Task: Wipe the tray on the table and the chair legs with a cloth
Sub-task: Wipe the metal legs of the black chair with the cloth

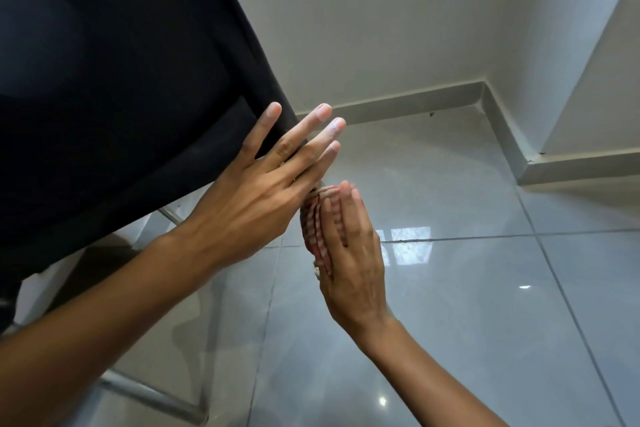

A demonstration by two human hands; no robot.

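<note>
A black chair (114, 87) fills the upper left, seen from above. My left hand (263, 180) lies flat against the chair's lower right corner, fingers straight and spread. Just below it my right hand (349, 253) presses a folded red-and-white striped cloth (317, 229) against something under the seat corner; the chair leg there is hidden behind hands and cloth. A chrome leg bar (152, 395) runs along the floor at the lower left, and another chrome piece (169, 215) shows under the seat. No tray is in view.
Glossy grey floor tiles (467, 305) spread to the right and below. White walls with a grey skirting board (398, 104) meet in a corner at the upper right, where a wall section (588, 80) juts out.
</note>
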